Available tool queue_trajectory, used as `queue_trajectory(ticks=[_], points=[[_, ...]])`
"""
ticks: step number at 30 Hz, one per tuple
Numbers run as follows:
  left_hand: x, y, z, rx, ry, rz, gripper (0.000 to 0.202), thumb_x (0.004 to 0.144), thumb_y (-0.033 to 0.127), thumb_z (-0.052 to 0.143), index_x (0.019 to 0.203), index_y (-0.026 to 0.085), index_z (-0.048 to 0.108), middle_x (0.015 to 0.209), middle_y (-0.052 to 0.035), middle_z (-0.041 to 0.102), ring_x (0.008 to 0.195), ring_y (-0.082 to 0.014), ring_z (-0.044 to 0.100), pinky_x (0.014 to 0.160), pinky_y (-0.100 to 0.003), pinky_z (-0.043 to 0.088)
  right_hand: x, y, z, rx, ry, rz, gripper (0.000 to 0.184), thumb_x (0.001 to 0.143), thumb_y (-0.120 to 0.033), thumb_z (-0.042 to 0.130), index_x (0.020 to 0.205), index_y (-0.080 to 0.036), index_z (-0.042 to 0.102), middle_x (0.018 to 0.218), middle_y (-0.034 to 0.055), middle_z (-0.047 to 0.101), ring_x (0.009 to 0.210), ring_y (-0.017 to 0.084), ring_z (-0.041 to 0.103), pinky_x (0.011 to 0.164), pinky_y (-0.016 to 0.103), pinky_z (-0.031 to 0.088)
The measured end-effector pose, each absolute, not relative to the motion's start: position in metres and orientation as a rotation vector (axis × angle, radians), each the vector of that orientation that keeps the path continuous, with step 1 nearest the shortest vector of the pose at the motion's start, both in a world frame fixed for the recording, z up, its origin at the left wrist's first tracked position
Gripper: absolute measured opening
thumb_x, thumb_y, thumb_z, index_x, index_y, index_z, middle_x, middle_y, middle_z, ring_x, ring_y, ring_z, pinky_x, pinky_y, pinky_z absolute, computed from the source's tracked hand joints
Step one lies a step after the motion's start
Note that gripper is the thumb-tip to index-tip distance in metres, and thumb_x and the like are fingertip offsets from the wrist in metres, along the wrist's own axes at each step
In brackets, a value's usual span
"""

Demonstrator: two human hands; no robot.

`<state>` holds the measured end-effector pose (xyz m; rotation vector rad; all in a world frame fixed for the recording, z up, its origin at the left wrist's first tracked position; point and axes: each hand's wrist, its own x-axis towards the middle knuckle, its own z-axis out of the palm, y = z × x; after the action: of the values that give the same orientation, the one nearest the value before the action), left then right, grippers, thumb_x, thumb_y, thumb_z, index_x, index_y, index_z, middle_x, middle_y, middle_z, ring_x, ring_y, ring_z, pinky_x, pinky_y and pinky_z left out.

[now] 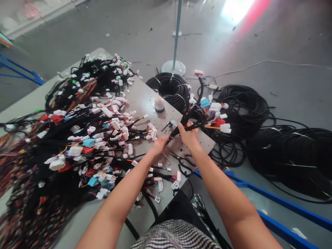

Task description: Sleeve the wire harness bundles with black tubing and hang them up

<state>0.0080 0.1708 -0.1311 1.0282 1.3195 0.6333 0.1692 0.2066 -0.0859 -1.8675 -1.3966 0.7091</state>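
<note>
**Item in hand?**
One black-wrapped wire harness, held above the bench, with its multicoloured wires and white, blue and red plastic connectors fanning out to the right.

**Hand state?**
Both closed. The left hand grips the harness's lower end; the right hand wraps around the bundle just beside it.

**Nearby on the bench?**
Directly beyond the hands, a small metal tool, its exact type hard to tell. Farther on, a small capped bottle. Below the right hand lie black-handled scissors, and below the left hand, short wire pieces with white connectors.

**Main stock?**
A large heap of wire harnesses covers the left of the bench, spilling over its edge, with connectors mostly white and some red, blue and green.

**Floor items?**
Coils of black cable lie beyond and to the right of the bench. A white round stand base sits behind it, and a blue metal frame runs along the lower right.
</note>
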Motion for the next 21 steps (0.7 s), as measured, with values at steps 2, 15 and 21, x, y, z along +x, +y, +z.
queue_trajectory(ticks=[2, 15, 21], points=[[0.010, 0.174, -0.127, 1.068, 1.329, 0.582, 0.058, 0.081, 0.074, 0.045, 0.064, 0.019, 0.055, 0.052, 0.0012, 0.045, 0.050, -0.0132, 0.040, 0.051, -0.027, 0.029, 0.173, 0.193, -0.082, -1.897, -1.458, 0.655, 0.040, 0.085, -0.056, 0.053, 0.095, -0.017, 0.061, 0.105, 0.0125, 0.062, 0.107, 0.030, 0.053, 0.099, 0.051, 0.036], [0.018, 0.172, -0.130, 0.962, 1.450, 0.589, 0.065, 0.088, 0.072, 0.032, 0.059, 0.019, 0.057, 0.046, -0.0011, 0.047, 0.042, -0.0128, 0.041, 0.047, -0.028, 0.030, 0.218, 0.037, -0.129, -2.114, -2.262, 0.707, 0.032, 0.084, -0.035, 0.064, 0.111, -0.016, 0.062, 0.102, 0.0115, 0.065, 0.096, 0.025, 0.061, 0.091, 0.037, 0.037], [0.018, 0.172, -0.123, 0.946, 1.507, 0.567, 0.067, 0.088, 0.071, 0.032, 0.052, 0.019, 0.054, 0.039, -0.0008, 0.042, 0.039, -0.0121, 0.039, 0.045, -0.027, 0.030, 0.222, 0.027, -0.118, -2.362, -2.103, 0.801, 0.035, 0.083, -0.043, 0.061, 0.103, -0.014, 0.061, 0.099, 0.0122, 0.065, 0.089, 0.026, 0.060, 0.088, 0.039, 0.037]])
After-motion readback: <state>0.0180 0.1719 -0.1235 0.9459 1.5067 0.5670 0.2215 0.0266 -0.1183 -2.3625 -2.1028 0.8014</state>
